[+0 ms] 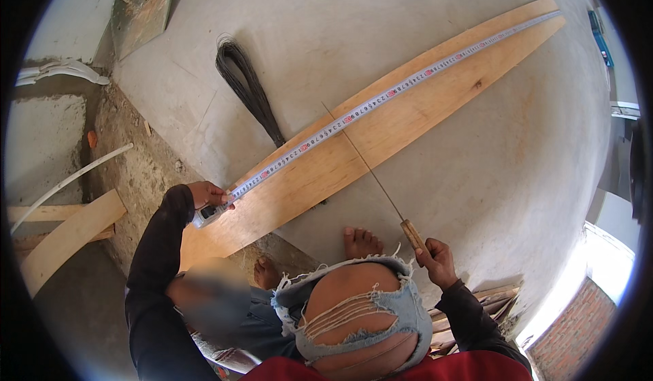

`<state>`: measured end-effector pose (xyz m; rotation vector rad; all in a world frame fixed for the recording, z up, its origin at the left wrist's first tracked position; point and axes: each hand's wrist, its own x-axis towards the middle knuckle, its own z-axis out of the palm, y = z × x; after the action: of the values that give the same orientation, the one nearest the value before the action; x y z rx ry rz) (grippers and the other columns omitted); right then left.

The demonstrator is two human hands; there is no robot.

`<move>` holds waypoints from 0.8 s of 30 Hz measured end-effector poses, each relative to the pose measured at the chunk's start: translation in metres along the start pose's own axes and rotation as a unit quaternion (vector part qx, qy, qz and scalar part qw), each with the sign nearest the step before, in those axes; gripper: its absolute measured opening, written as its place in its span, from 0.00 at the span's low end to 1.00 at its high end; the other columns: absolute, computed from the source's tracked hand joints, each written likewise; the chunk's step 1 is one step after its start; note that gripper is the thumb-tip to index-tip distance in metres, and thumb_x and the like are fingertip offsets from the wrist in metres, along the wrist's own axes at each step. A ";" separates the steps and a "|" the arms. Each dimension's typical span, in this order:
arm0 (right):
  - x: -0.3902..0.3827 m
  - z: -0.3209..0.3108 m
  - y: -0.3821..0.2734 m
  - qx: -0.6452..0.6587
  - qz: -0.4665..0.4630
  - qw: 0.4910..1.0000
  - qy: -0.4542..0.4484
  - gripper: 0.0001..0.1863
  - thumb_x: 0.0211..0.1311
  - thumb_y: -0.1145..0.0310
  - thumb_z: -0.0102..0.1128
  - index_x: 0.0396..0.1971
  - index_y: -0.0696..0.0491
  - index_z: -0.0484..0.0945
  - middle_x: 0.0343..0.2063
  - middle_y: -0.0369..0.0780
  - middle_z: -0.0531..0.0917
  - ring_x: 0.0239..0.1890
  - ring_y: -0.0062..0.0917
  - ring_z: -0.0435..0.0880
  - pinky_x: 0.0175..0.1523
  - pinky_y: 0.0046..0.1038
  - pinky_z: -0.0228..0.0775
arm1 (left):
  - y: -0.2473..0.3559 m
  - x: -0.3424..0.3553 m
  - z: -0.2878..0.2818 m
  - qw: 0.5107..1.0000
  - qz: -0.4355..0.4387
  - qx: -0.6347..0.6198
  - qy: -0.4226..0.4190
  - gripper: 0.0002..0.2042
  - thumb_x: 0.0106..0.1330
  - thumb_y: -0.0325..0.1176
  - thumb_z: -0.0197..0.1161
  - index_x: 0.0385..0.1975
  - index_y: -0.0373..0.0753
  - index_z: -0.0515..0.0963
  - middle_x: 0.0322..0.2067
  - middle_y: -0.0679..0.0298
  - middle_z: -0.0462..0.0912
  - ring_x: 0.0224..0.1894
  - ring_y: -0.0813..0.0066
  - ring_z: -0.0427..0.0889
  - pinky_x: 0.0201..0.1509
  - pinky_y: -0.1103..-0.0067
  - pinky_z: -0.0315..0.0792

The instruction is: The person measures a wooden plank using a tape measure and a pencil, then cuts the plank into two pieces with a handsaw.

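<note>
A long plywood strip (476, 89) lies diagonally on the concrete floor, with an extended tape measure (408, 84) along it. My left hand (209, 197) grips the silver tape case (203, 218) at the strip's lower left end, fingers on the tape. My right hand (436, 262) holds the wooden handle (412, 235) of a long, thin metal tool (381, 187). Its thin shaft reaches across the strip past the far edge; whether it touches the wood I cannot tell. My bare feet (362, 243) are beside the strip's near edge.
A looped bundle of dark wire (241, 75) lies above the strip. At left are a curved wooden piece (71, 238), a white pipe (75, 180) and a rough concrete step (51, 136). A mortar-stained board (139, 17) is at top left, timber scraps (496, 299) at lower right.
</note>
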<state>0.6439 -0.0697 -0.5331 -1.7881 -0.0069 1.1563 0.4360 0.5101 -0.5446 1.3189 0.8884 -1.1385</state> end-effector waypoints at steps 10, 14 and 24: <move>0.000 0.003 -0.003 0.015 0.004 1.000 -0.005 0.21 0.64 0.61 0.64 0.16 0.51 0.66 0.13 0.30 0.71 0.18 0.12 0.65 0.24 0.21 0.54 | -0.008 0.005 -0.006 1.000 -0.005 0.011 -0.007 0.19 0.69 0.48 0.62 0.46 0.36 0.83 0.40 0.69 0.87 0.39 0.86 0.77 0.50 0.83 0.68; 0.000 0.002 -0.004 0.011 0.006 1.000 -0.006 0.21 0.64 0.60 0.64 0.16 0.51 0.66 0.13 0.30 0.71 0.18 0.12 0.64 0.24 0.21 0.54 | 0.001 0.001 -0.002 1.000 -0.004 0.024 -0.015 0.17 0.70 0.48 0.61 0.42 0.39 0.84 0.36 0.72 0.86 0.36 0.86 0.76 0.47 0.83 0.69; 0.000 0.000 0.001 0.003 0.017 1.000 -0.003 0.21 0.63 0.60 0.65 0.16 0.52 0.67 0.13 0.31 0.72 0.18 0.13 0.66 0.24 0.22 0.55 | 0.011 -0.014 -0.007 0.999 0.005 -0.008 -0.054 0.16 0.69 0.43 0.62 0.45 0.36 0.79 0.39 0.68 0.84 0.41 0.81 0.78 0.51 0.81 0.69</move>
<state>0.6436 -0.0699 -0.5334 -1.7852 0.0231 1.1855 0.4438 0.5177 -0.5293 1.2367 0.8087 -1.1812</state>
